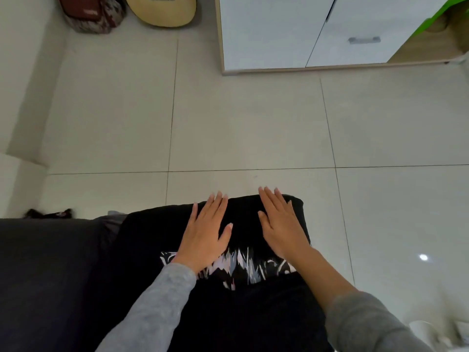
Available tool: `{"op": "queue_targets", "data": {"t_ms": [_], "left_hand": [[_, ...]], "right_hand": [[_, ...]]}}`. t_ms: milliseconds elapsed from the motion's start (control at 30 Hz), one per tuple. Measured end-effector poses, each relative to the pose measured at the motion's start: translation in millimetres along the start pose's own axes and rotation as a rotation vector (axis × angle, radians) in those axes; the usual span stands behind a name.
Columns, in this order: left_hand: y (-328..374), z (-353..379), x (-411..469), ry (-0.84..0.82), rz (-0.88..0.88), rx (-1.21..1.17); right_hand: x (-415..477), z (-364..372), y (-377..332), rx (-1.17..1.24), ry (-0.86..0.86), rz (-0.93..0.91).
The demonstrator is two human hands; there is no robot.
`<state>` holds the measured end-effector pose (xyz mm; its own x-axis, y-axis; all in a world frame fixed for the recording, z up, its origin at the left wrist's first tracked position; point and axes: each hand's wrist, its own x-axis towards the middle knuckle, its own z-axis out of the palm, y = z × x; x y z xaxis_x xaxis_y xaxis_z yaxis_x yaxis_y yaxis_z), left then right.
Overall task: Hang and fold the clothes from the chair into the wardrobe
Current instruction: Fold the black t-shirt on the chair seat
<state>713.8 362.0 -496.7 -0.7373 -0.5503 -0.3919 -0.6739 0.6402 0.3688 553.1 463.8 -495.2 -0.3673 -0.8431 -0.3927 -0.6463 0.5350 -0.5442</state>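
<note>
A black garment (243,224) with a white and grey print lies spread over my lap at the bottom middle. My left hand (205,232) rests flat on it, palm down, fingers spread, just left of centre. My right hand (281,224) lies flat beside it on the garment's right part, fingertips near its far folded edge. Neither hand grips the cloth. The white wardrobe (279,34) with a grey handle (364,39) stands closed at the top right.
A dark grey sofa or bed surface (45,275) fills the lower left. A guitar (162,11) and a dark red bag (88,13) lean at the top left. A small dark item (48,213) lies on the pale tiled floor (241,123).
</note>
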Motion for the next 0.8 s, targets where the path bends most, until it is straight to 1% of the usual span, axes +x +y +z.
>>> {"op": "queue_targets", "data": {"t_ms": [67, 100, 133, 167, 233, 333, 400, 433, 500, 567, 633, 700, 800], "left_hand": [[1, -18, 20, -0.136, 0.032, -0.079], [5, -26, 29, -0.192, 0.017, -0.165], [9, -32, 36, -0.214, -0.003, -0.258], [10, -35, 43, -0.204, -0.021, -0.339], [10, -35, 50, -0.136, -0.021, -0.456], [5, -35, 50, -0.047, 0.048, -0.536], [4, -39, 45, -0.04, 0.115, -0.467], [3, -43, 42, -0.038, 0.156, -0.386], [-3, -47, 37, -0.029, 0.264, -0.141], [-13, -52, 31, -0.022, 0.341, 0.09], [-23, -57, 27, -0.009, 0.368, 0.246], [-34, -61, 24, 0.017, 0.307, 0.295], [-47, -65, 18, -0.02, 0.124, 0.365]], "right_hand": [[17, -5, -5, -0.032, -0.035, 0.015], [22, -6, -8, -0.038, -0.03, 0.024], [24, -6, -10, -0.027, -0.006, 0.028], [26, -6, -13, 0.003, 0.028, 0.032], [24, -6, -17, 0.065, 0.104, 0.033], [17, -6, -16, -0.02, 0.214, -0.012], [13, -9, -14, -0.013, 0.214, -0.046], [11, -12, -15, 0.003, 0.194, -0.056], [7, -17, -9, -0.022, 0.16, -0.075], [0, -20, 1, -0.165, 0.122, -0.078], [-8, -21, 11, -0.284, 0.068, -0.012], [-14, -20, 19, -0.313, 0.086, 0.071], [-17, -18, 28, -0.329, 0.185, 0.206]]}}
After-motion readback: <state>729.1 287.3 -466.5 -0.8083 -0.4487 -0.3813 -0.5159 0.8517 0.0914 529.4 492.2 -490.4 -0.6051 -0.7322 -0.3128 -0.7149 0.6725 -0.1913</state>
